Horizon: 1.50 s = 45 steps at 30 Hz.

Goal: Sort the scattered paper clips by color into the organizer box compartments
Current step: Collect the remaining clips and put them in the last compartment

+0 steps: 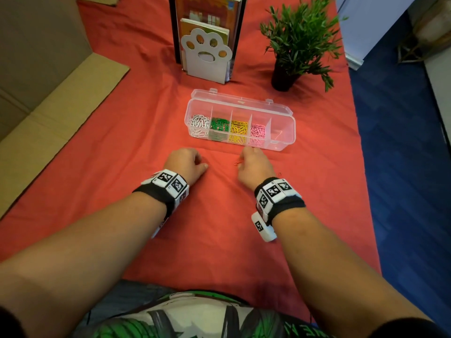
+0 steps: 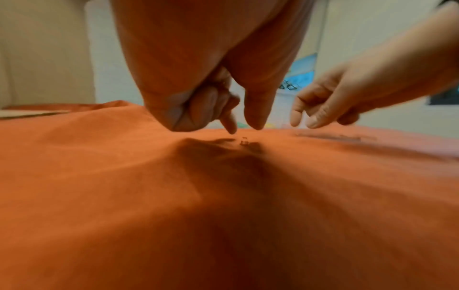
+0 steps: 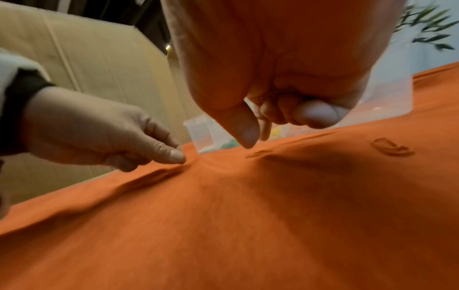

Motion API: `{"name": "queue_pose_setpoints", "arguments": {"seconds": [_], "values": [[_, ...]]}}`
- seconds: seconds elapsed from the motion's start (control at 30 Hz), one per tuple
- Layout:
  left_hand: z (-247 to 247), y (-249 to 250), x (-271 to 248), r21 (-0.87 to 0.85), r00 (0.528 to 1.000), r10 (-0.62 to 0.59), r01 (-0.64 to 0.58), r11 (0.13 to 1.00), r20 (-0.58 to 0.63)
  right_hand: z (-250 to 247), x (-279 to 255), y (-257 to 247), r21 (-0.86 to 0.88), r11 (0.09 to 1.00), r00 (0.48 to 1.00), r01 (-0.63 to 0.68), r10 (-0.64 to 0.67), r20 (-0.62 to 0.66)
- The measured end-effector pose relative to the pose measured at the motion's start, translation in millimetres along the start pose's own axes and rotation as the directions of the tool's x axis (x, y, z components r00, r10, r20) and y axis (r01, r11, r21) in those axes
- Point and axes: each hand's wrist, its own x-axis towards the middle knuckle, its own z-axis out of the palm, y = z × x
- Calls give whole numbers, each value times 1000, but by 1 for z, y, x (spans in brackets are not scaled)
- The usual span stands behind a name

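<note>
The clear organizer box (image 1: 280, 111) lies open on the red cloth, holding white, green, yellow and pink clips in separate compartments; the rightmost one holds a reddish clip (image 1: 278, 135). My right hand (image 1: 253, 164) hovers just before the box with its fingers curled, and a thin red wire shows inside the curl (image 3: 269, 95). Its thumb (image 3: 244, 133) points down over a red paper clip (image 3: 258, 153) on the cloth. A second red clip (image 3: 391, 149) lies to its right. My left hand (image 1: 188, 163) rests curled on the cloth, its index finger (image 2: 229, 125) and thumb pointing down near a small clip (image 2: 244, 140).
A paw-shaped bookend (image 1: 206, 57) with books stands behind the box, and a potted plant (image 1: 300, 37) is at the back right. Flattened cardboard (image 1: 48, 118) covers the left side. The cloth (image 1: 219, 228) is wrinkled between my hands. Blue floor runs along the right edge.
</note>
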Motion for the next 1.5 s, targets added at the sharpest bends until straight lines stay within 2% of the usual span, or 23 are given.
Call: {"name": "queue_pose_setpoints", "arguments": {"seconds": [0.1,0.23,0.3,0.4,0.43,0.47,0.53,0.57,0.6,0.67,0.73,0.77,0.83,0.87,0.93,1.0,1.07,1.1,1.17,1.23,1.3,1.37,1.5], "values": [[4,1,-2,74,998,55,-57,996,27,8,-3,-5,-154,984,996,89,-89,5],[8,4,-3,169,993,92,-104,980,79,12,-12,-10,-261,961,995,96,-94,20],[11,3,-2,196,991,90,-109,975,101,12,-12,-7,-188,980,997,68,-58,56],[15,0,-2,188,987,59,-88,978,151,3,-14,-1,132,988,984,-82,59,169],[15,0,-3,172,985,61,-89,981,163,0,-17,2,310,934,968,-179,111,224],[15,0,-5,143,984,75,-98,985,163,-3,-22,6,528,799,946,-288,151,287],[14,2,-9,21,984,107,-111,994,143,-10,-38,15,833,351,904,-427,204,377],[13,4,-12,-75,985,107,-97,992,138,-14,-47,22,886,175,897,-429,196,396],[12,7,-15,-181,984,88,-60,982,154,-18,-56,29,905,50,896,-422,176,408],[13,15,-18,-449,974,20,86,889,225,-23,-69,46,910,-120,900,-397,143,412],[16,27,-21,-694,940,-47,284,662,339,-27,-80,60,896,-209,891,-391,157,425],[16,33,-22,-751,911,-66,374,545,406,-28,-84,67,891,-214,879,-400,186,439],[13,47,-23,-767,842,-64,517,380,535,-28,-91,81,901,-134,846,-412,310,433],[11,53,-22,-762,810,-48,569,310,585,-27,-93,89,907,-47,829,-419,388,403],[9,64,-20,-736,749,-7,652,182,663,-28,-97,102,872,223,816,-437,506,279],[12,77,-20,-710,717,15,688,149,697,-32,-100,111,677,560,832,-476,536,141],[22,91,-19,-716,741,-10,651,252,671,-33,-105,114,392,772,856,-501,509,92],[28,96,-19,-720,785,-43,588,368,618,-32,-107,113,271,830,871,-487,485,80],[40,104,-17,-653,892,-55,369,662,448,-25,-111,112,139,902,913,-409,403,66],[48,110,-15,-492,960,25,121,862,280,-17,-114,109,78,940,942,-332,325,87],[53,117,-13,-328,970,142,-71,942,198,-11,-115,108,32,956,953,-291,287,92],[58,125,-11,-185,962,225,-196,963,151,-8,-117,108,-9,965,963,-263,263,65],[69,136,-3,-13,957,244,-245,969,155,-5,-121,108,-71,982,984,-172,176,39]]}}
